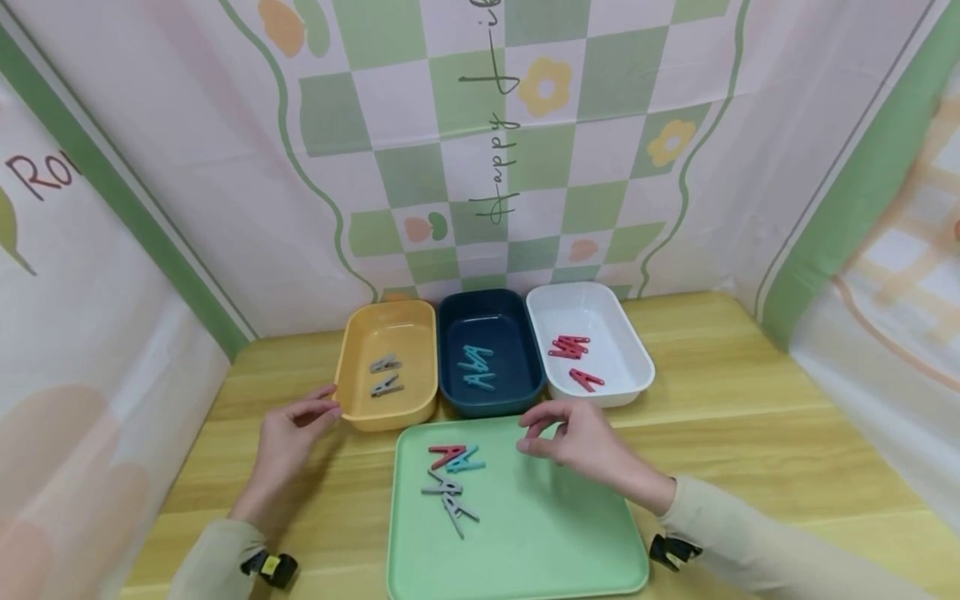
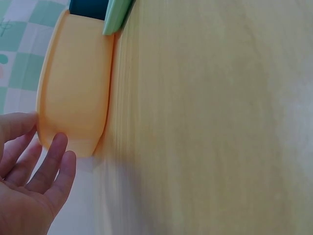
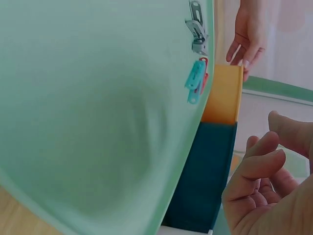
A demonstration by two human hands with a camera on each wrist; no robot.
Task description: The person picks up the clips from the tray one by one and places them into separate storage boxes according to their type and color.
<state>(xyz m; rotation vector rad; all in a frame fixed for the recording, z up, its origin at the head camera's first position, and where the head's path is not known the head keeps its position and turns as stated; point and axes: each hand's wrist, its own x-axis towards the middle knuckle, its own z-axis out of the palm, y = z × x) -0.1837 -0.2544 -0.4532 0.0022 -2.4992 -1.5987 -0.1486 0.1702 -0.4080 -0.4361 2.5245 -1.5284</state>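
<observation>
Head view: looks from above, forward and down, taking in the table (image 1: 750, 467) with the green tray (image 1: 555, 542) at 6 o'clock. Left wrist view: close, rolled sideways; left hand (image 2: 29, 188) at 8 o'clock, yellow bin (image 2: 76, 83) at 10. Right wrist view: close over the green tray, also rolled, with the left hand toward 2 o'clock. Both wrist views share the yellow bin and dark blue bin (image 3: 200, 176).
</observation>
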